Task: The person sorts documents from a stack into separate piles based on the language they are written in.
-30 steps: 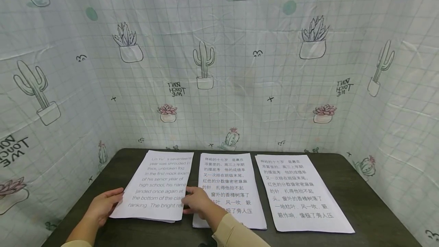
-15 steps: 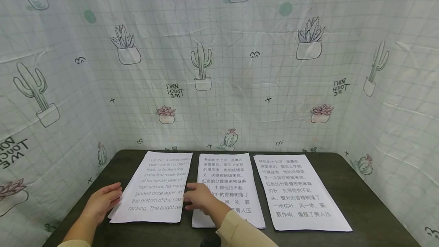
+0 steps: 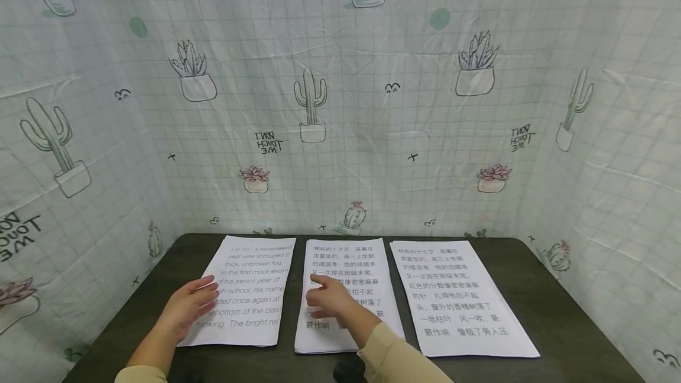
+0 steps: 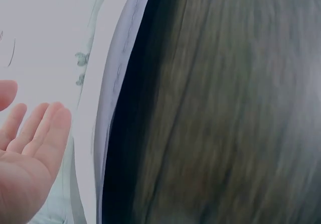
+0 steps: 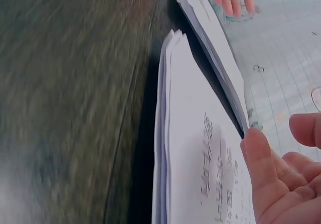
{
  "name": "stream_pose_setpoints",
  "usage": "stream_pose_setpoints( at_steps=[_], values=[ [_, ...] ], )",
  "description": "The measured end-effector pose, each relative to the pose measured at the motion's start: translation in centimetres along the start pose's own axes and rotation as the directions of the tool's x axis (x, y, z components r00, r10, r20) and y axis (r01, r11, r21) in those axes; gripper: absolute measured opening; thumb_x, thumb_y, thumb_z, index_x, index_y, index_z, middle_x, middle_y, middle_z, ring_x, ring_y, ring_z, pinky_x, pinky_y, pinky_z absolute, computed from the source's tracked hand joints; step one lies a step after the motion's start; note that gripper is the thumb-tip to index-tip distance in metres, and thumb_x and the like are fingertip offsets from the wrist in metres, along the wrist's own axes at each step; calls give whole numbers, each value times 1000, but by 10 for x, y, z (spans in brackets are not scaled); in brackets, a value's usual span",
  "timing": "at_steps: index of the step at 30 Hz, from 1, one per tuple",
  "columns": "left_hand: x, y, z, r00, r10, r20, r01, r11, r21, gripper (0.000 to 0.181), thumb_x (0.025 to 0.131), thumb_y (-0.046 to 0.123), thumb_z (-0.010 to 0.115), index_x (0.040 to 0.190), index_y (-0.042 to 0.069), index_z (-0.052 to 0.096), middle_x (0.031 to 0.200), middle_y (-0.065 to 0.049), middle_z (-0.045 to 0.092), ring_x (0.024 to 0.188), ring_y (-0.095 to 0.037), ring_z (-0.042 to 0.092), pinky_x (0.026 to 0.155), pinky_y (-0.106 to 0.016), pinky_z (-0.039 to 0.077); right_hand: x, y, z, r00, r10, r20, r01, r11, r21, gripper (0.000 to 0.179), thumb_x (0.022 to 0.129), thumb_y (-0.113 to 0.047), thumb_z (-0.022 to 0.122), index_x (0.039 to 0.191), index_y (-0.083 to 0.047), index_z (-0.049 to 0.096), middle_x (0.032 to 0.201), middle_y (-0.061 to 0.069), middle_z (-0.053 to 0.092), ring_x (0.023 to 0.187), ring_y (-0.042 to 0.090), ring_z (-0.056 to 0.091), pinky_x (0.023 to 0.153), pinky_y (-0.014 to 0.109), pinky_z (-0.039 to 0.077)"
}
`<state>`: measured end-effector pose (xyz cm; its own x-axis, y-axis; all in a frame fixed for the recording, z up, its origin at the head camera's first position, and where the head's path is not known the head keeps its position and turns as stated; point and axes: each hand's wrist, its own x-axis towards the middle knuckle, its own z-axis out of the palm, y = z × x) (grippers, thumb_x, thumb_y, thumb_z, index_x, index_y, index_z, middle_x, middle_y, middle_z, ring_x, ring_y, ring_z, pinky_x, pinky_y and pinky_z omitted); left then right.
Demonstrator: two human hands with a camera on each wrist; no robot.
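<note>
Three stacks of printed paper lie side by side on a dark table. Over the lower left part of the stack with English text [image 3: 250, 288] is my left hand [image 3: 188, 306], its fingers extended and nothing held. The left wrist view shows that hand [image 4: 35, 153] with loose, straight fingers, off the sheets' edge. My right hand [image 3: 330, 297] hovers above the middle stack with Chinese text [image 3: 351, 259] and covers some of its lines. In the right wrist view its fingers [image 5: 261, 153] are relaxed and hold nothing. The middle stack [image 5: 185, 133] shows several layered sheets.
A right-hand stack with Chinese text [image 3: 457, 300] lies slanted on the dark table [image 3: 564, 324]. A small black object [image 3: 348, 369] sits at the front edge, partly behind the right sleeve. A cactus-print curtain [image 3: 340, 105] encloses the back and sides.
Both hands have left the edges of the English-text stack and moved right. The left now hovers over that stack, the right over the middle one. The view has shifted slightly.
</note>
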<state>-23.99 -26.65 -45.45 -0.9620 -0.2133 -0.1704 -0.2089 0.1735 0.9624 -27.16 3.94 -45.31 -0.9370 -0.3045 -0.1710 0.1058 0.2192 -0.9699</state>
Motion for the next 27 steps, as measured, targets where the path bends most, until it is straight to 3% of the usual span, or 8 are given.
stream_pose_setpoints(
  at_steps=[4,16,27],
  values=[
    [0,4,15,999,19,40,-18,1000,-18,59,96,10,57,147,-8,33,150,-31,36,128,-32,55,100,-38,52,-2,3,-10,1000,-11,-1,11,1000,5,60,89,-6,58,146,4,40,122,26,61,105,34,67,78,43,61],
    [0,12,57,992,68,108,-61,996,-67,55,95,8,57,145,-7,37,147,-31,42,133,-40,48,102,-43,50,-8,5,-41,1000,6,-18,-7,1000,-22,58,93,-10,58,146,2,40,123,24,60,108,32,66,80,40,61],
    [1,17,86,986,94,140,-85,994,-74,52,94,6,58,142,-7,42,142,-31,48,126,-40,55,100,-46,51,-15,8,-67,998,24,-56,-26,999,-42,58,94,-9,58,147,2,39,131,28,56,109,34,65,82,40,60]
  ],
)
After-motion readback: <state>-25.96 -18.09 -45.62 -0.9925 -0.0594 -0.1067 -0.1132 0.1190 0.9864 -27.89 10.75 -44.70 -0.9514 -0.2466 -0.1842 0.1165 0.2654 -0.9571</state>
